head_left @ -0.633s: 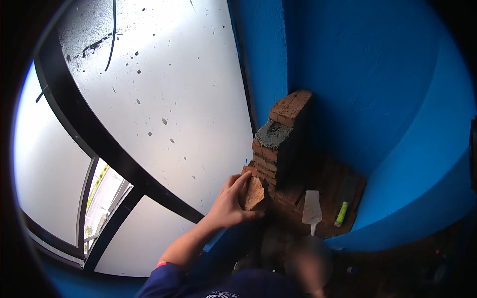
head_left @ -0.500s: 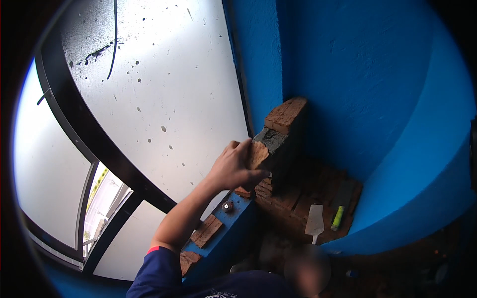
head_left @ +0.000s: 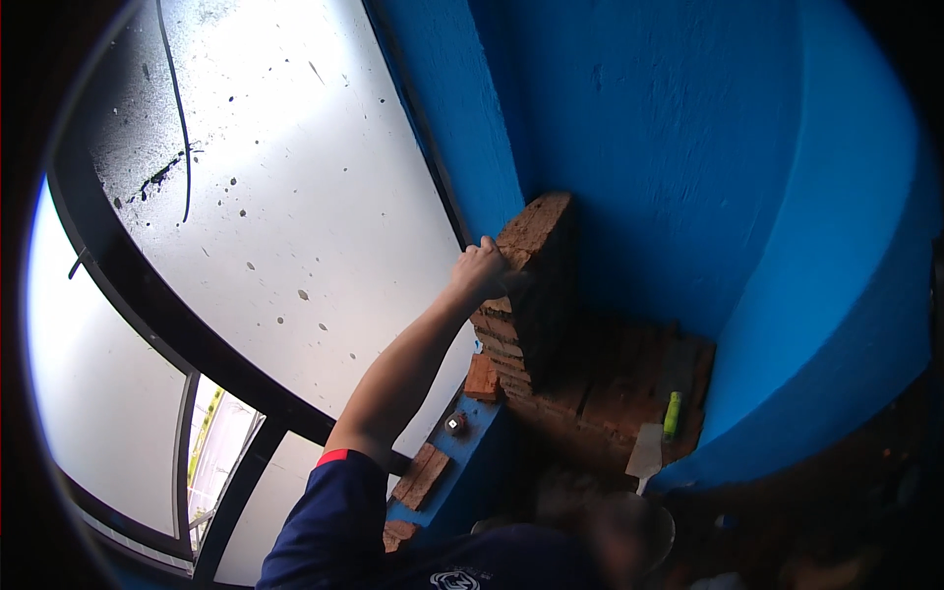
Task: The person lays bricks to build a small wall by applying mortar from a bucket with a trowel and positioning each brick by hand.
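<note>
My left hand reaches up to the top of a narrow brick pier, its fingers closed round the near end of a brick. This brick lies against the rough brick farther back, and I cannot make out the joint between them. Lower down, a trowel with a flat pale blade points away from me. Its handle runs into the blurred area at the lower edge, where my right hand grips it; the fingers are smeared.
On a blue ledge left of the pier lie a loose brick, a broken brick piece and a small dark round object. A yellow-green cylindrical thing rests on the brickwork. Blue walls and a spattered white panel enclose the pier.
My left hand has moved forward with the brick onto the grey mortar, which is now covered. The trowel has shifted toward me relative to the yellow-green thing. The view has turned slightly.
</note>
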Available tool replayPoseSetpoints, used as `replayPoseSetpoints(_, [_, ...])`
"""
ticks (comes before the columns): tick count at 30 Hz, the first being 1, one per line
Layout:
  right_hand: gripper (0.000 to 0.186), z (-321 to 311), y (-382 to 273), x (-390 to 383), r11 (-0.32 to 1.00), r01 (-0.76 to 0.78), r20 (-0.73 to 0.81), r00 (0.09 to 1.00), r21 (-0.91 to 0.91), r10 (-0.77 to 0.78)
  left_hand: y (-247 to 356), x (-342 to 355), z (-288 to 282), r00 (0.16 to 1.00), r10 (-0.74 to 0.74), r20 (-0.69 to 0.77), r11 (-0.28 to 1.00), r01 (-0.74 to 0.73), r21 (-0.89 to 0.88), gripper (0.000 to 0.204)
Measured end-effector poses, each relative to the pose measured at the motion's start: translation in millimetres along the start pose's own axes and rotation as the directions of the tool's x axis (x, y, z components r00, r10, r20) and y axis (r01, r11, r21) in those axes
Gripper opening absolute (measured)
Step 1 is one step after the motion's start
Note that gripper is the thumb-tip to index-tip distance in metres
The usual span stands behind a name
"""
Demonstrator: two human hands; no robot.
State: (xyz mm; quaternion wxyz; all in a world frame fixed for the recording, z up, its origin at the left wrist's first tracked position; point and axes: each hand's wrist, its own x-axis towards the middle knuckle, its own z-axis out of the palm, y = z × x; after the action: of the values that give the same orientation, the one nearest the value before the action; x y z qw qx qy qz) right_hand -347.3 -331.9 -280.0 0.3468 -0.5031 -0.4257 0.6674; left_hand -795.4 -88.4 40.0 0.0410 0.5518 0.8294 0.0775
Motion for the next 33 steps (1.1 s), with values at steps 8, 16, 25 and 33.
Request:
replayPoseSetpoints(8, [0.03, -3, -25, 9, 0.998, -0.023, -0.022, 1.0, -0.064, 0.022, 24, -15, 0, 0.996, -0.044, -0.076, 0.997, 0.049, 0.067, 0.107])
replayPoseSetpoints(16, [0.033, 23, -86, 20, 0.98, -0.029, 0.105, 0.993, -0.199, 0.05, -42, -36, -21, 0.987, -0.062, -0.148, 0.95, 0.013, -0.311, 0.07])
replayPoseSetpoints(25, [0.035, 74, -247, 40, 0.978, 0.207, 0.283, 0.938, 0.0, -0.198, -26, -101, 101, 0.721, -0.24, -0.649, 0.766, -0.27, -0.583, 0.114])
replayPoseSetpoints(33, [0.032, 161, -328, 67, 0.691, 0.57, 0.457, 0.808, -0.445, -0.372, -9, -79, 102, 0.649, -0.37, -0.665, 0.665, -0.315, -0.678, 0.125])
